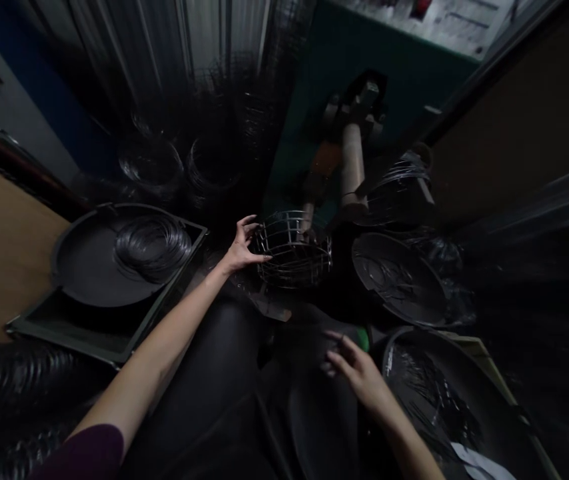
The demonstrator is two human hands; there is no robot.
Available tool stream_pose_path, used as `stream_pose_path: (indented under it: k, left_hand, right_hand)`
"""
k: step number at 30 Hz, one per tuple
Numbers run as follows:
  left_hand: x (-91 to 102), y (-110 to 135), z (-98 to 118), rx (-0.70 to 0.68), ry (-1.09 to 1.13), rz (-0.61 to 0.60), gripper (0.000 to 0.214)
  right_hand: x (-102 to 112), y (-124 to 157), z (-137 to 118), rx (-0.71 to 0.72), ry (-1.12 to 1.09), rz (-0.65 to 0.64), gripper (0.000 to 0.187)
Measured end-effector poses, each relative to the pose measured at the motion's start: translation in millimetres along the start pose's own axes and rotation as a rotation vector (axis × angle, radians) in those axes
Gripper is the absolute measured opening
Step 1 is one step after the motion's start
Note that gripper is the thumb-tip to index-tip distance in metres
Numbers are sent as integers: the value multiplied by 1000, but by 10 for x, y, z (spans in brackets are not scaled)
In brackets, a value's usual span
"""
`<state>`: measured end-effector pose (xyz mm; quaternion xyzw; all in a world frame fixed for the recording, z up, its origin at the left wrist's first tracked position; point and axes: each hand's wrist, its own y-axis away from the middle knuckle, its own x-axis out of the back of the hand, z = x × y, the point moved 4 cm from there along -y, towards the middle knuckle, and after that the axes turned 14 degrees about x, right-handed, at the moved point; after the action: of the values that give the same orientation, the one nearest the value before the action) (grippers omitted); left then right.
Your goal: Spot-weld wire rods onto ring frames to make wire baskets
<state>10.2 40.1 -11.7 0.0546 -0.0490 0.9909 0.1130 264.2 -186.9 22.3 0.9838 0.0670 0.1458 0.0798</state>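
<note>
A round wire basket point(294, 265) sits in front of the machine, around the end of its lower metal arm. My left hand point(240, 248) is at the basket's left side, its thumb over the near wires and its fingers bent at the far side, holding the edge. Lower and to the right, my right hand point(353, 368) hovers over my dark-clothed lap, away from the basket. Its fingers are loosely bent and apart, slightly blurred, and I see nothing in them.
The green machine point(294, 153) carries a thick metal cylinder point(353, 157). On the left, a dark round tray point(87, 267) bears a coil of wire rings point(152, 247). Dark trays point(372, 250) point(494, 400) with wire pieces stand on the right. More wire rings point(152, 163) lie behind.
</note>
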Motion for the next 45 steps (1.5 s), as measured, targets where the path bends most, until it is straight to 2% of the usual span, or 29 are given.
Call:
stream_pose_path:
  k: [2,5,7,9,11,14,17,20,26,34,45]
  left_hand:
    - [59,132,194,-101,-79,-23,103]
    - [62,320,478,-230,-243,-91,84]
    - [12,411,637,-282,-356,-131,76]
    - [-58,465,752,-301,-460,-161,73]
    - [-127,486,818,-302,-554,-185,71]
    - [-205,473,846,-313,-650,-214,70]
    - [-245,423,822,-310,-667,-213,70]
    - [-292,364,772,-295,-658,-216,70]
    - [-382,251,708,-280,-608,-248,71]
    - [-394,149,726,-261,-587,-266,70]
    - [-354,-14,727,-237,-564,-281,72]
  right_hand:
    - [8,-134,-278,97,52,52,56]
    - [-33,-461,-784,224,122,5,37]
    - [-102,-709,-1002,203,156,-108,30]
    - [-155,-924,-1090,161,227,-174,28]
    - [-172,-1067,-1111,216,396,-147,23]
    - [-206,-1088,-1101,445,811,-88,21]
    - [-262,-989,-1000,553,1176,-186,31]
    - [-239,-934,-927,591,1338,-238,34]
    - [-114,-987,-927,644,1378,-212,32]
    - [-31,-1064,-872,724,1398,-182,30]
    - [10,-1199,-1014,696,1386,-161,26]
